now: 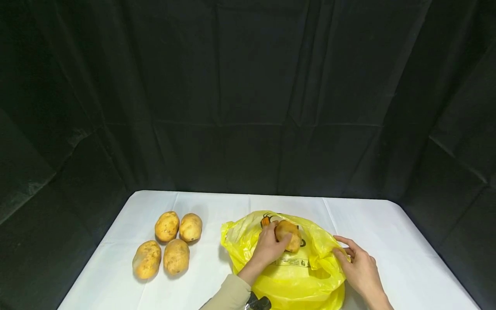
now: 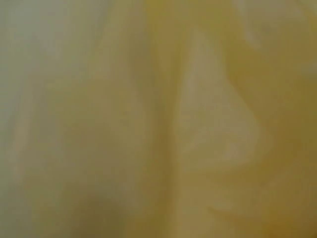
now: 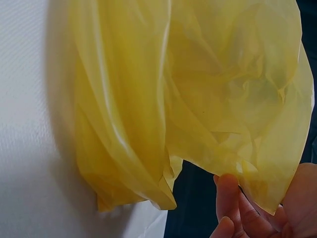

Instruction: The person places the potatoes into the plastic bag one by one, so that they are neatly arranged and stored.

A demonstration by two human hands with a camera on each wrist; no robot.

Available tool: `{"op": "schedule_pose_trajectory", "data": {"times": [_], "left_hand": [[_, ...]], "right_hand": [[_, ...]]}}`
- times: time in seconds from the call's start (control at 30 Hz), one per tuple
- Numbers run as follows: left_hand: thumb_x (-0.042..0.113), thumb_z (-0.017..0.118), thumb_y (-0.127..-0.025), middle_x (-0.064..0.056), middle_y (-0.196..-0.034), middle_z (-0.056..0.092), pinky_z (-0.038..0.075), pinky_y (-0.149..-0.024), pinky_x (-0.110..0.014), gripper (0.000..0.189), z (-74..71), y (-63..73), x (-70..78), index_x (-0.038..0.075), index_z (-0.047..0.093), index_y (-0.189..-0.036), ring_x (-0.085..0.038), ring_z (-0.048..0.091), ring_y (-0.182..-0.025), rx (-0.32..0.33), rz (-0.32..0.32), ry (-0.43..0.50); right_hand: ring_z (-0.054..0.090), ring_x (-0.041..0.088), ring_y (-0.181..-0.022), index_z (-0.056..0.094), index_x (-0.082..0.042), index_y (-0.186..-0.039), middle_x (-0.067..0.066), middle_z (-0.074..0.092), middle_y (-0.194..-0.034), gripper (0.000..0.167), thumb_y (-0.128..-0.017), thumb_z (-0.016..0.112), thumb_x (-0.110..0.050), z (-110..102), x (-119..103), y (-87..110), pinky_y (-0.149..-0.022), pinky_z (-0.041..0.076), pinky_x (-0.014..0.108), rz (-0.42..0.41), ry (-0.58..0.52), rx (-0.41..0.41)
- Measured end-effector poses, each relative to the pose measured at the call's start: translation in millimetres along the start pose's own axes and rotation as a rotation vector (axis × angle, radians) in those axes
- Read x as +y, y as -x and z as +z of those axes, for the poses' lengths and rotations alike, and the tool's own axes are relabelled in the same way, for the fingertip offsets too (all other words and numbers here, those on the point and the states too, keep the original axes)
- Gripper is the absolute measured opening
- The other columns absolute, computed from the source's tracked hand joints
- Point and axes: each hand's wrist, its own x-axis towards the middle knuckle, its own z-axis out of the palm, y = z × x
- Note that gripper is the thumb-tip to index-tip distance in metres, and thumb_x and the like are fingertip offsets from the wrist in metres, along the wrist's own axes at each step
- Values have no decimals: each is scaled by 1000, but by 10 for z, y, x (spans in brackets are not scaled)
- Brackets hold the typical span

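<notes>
A yellow plastic bag (image 1: 298,292) with dark print lies on the table, its mouth spread toward the camera. Inside the mouth, my left hand (image 1: 267,245) grips a potato (image 1: 290,236), thumb across its front and fingers behind its left side. My right hand (image 1: 359,268) pinches the bag's right rim between thumb and fingers. In the right wrist view, the fingers (image 3: 228,191) hold a corner of the thin yellow plastic (image 3: 233,109). Blurred yellow plastic (image 2: 218,109) fills the left wrist view, and the left hand is hidden there.
Several potatoes (image 1: 176,257) sit in a group on the left of the white table (image 1: 116,275). A black curtain (image 1: 232,107) rises behind the table and along both sides. A small black object (image 1: 259,302) shows beside the left sleeve.
</notes>
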Motion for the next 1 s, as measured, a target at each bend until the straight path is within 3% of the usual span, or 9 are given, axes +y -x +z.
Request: {"op": "schedule_pose_trajectory", "data": {"times": [0.57, 1.0], "left_hand": [[36, 65, -94, -17, -136, 49, 43, -98, -48, 59, -16, -2, -6, 5, 47, -142, -34, 47, -125, -43, 16, -63], [37, 63, -96, -13, -140, 48, 40, -101, -50, 54, -227, 118, 16, 9, 51, -140, -34, 44, -129, -50, 33, -76]], "right_hand": [[50, 19, -68, 53, -6, -136, 21, 69, -105, 40, -99, 59, -19, 25, 6, -32, -59, 38, 30, 23, 4, -30], [48, 18, -65, 53, -7, -136, 22, 69, -107, 40, -99, 58, -20, 0, 9, -53, -58, 37, 29, 15, 11, -30]]}}
